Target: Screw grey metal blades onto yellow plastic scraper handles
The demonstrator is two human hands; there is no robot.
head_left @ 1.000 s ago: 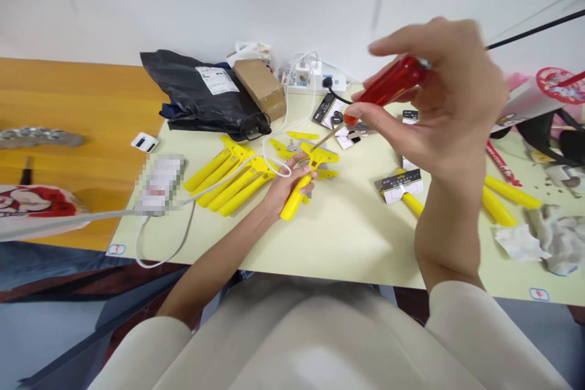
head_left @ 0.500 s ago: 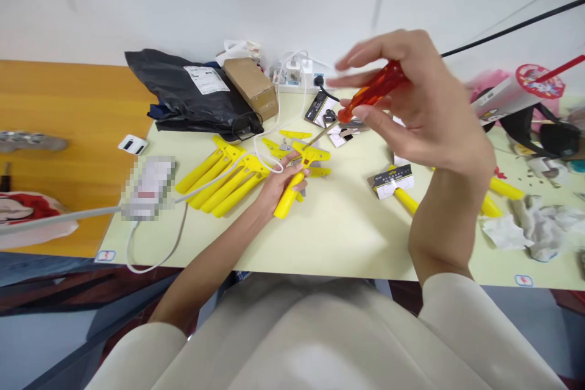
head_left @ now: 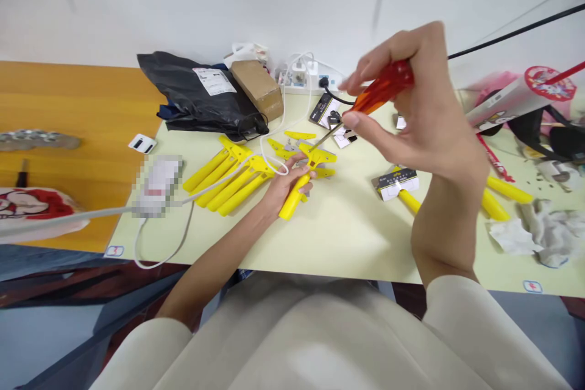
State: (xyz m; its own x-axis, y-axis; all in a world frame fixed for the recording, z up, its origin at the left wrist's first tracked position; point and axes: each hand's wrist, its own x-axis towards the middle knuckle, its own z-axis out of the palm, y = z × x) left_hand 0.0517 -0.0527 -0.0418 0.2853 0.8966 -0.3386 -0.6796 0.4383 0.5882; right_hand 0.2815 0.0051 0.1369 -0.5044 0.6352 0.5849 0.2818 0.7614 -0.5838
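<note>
My left hand (head_left: 284, 187) is closed around the handle of a yellow scraper (head_left: 295, 196), its wide head pointing away from me. In my right hand (head_left: 423, 109) is a screwdriver (head_left: 381, 88) with a clear red-orange handle, gripped between thumb and fingers. The screwdriver's thin shaft slants down to the scraper's head, its tip at the upper left part near a screw hole. Several yellow scraper handles (head_left: 228, 186) lie side by side left of my left hand. Loose yellow head pieces (head_left: 299, 134) and small metal parts lie just behind the held scraper.
A black plastic parcel (head_left: 201, 100) and a cardboard box (head_left: 258, 90) stand at the back, beside a power strip (head_left: 292, 80). White cables cross the handles. A carded scraper (head_left: 397, 184) lies to the right, near crumpled paper (head_left: 514, 236) and a white cup (head_left: 507, 103).
My right hand has turned about the screwdriver, its fingers now curled closer to the handle. The view has shifted slightly, and my left hand keeps its hold on the scraper.
</note>
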